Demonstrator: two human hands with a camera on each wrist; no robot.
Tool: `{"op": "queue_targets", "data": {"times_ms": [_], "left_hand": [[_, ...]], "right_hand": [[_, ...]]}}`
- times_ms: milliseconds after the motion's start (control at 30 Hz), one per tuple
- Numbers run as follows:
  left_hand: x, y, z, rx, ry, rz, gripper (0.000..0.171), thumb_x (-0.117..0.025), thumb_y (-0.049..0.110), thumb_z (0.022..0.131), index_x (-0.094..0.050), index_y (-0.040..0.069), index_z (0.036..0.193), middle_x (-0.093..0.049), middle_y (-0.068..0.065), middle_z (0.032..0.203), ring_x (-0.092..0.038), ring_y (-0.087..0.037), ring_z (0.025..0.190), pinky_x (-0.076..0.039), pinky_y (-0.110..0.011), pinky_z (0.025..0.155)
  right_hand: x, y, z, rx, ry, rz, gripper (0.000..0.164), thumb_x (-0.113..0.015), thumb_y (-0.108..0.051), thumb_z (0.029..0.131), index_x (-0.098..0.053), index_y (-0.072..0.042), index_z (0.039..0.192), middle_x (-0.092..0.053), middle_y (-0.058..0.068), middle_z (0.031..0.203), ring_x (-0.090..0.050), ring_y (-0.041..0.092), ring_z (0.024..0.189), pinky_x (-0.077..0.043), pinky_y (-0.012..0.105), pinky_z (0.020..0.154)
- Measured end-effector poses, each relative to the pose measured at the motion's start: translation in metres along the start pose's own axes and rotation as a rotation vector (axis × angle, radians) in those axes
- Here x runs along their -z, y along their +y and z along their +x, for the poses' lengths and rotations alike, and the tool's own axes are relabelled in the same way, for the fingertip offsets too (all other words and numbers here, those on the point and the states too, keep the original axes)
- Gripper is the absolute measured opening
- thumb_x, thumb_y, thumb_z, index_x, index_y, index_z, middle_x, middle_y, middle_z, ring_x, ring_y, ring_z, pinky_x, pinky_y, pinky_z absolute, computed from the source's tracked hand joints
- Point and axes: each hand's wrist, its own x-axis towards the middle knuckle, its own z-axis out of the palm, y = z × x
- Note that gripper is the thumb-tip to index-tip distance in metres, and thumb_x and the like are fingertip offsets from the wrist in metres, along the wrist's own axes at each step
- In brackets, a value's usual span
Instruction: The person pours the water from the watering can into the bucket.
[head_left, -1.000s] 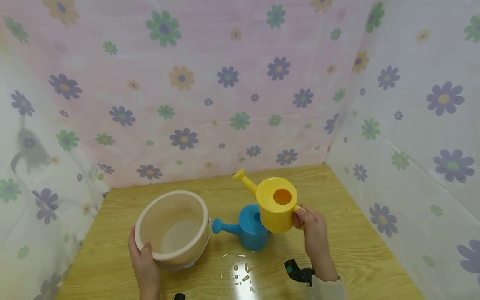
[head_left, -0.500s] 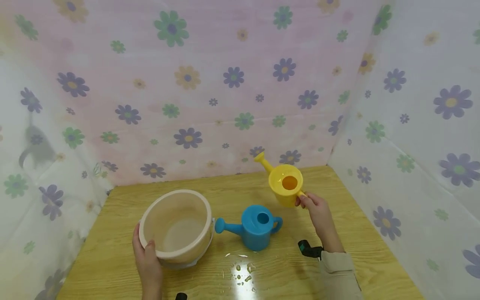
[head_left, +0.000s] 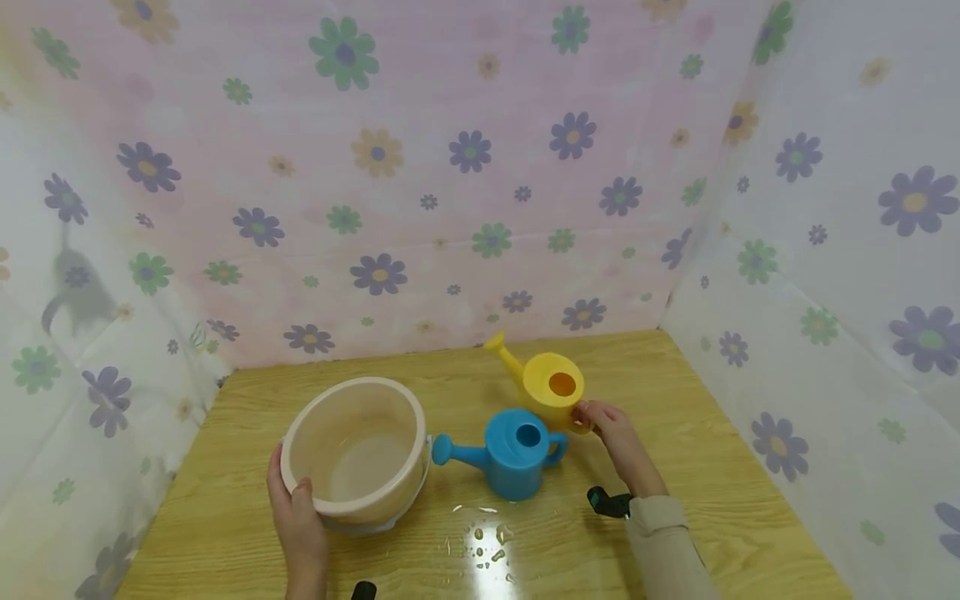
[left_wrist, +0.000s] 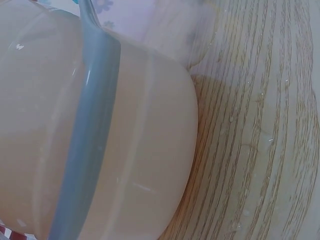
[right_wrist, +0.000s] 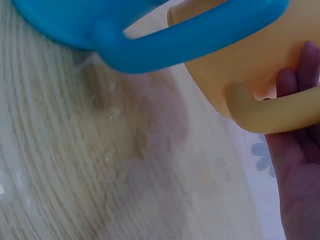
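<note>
On the left of the table stands a cream bucket (head_left: 352,507) with a grey-blue bail handle (left_wrist: 90,120) hanging along its side. My left hand (head_left: 300,529) holds its near-left rim, thumb on top and fingers outside. A blue watering can (head_left: 513,467) stands upright right of the bucket, spout pointing left. Behind it is a yellow watering can (head_left: 543,385), spout pointing back left, its lower front partly hidden by the blue can. My right hand (head_left: 617,433) grips the yellow can's handle (right_wrist: 280,115), with fingers through the loop. Whether that can's base touches the table is hard to tell.
Water drops (head_left: 491,546) lie on the wood-grain table (head_left: 720,517) in front of the blue can. Flower-patterned curtains (head_left: 420,175) enclose the back and both sides. A black wrist camera mount (head_left: 607,502) sits under my right wrist.
The yellow watering can first went back and right, away from above the blue can. It has since come left and lower, behind the blue can. My left hand stays on the bucket.
</note>
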Motion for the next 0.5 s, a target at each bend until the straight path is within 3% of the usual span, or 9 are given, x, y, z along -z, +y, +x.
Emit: {"op": "queue_targets", "data": {"times_ms": [233,333,500], "left_hand": [[0.000,0.000,0.001,0.017,-0.008,-0.011,0.054,-0.030,0.008,0.091,-0.026,0.033,0.139,-0.024,0.006,0.143,-0.022,-0.020,0.128,-0.024,-0.050,0.101],[0.000,-0.001,0.001,0.008,-0.002,-0.019,0.055,-0.031,0.006,0.091,-0.027,0.032,0.139,-0.024,0.004,0.143,-0.023,-0.021,0.128,-0.023,-0.048,0.102],[-0.001,-0.002,0.002,-0.012,0.009,-0.030,0.056,-0.031,0.003,0.089,-0.029,0.029,0.139,-0.027,0.002,0.142,-0.026,-0.021,0.126,-0.024,-0.044,0.102]], "right_hand": [[-0.003,0.010,0.021,-0.032,-0.162,-0.082,0.052,-0.043,-0.052,0.087,-0.062,-0.006,0.103,-0.058,0.006,0.111,-0.049,0.022,0.106,-0.034,0.045,0.095],[-0.004,0.011,0.030,-0.045,-0.227,-0.116,0.050,-0.042,-0.052,0.087,-0.061,-0.012,0.109,-0.058,0.005,0.112,-0.049,0.021,0.107,-0.032,0.046,0.098],[-0.007,0.008,0.042,-0.039,-0.338,-0.168,0.049,-0.038,-0.048,0.091,-0.058,-0.008,0.112,-0.057,0.008,0.113,-0.047,0.024,0.109,-0.030,0.047,0.099]]}}
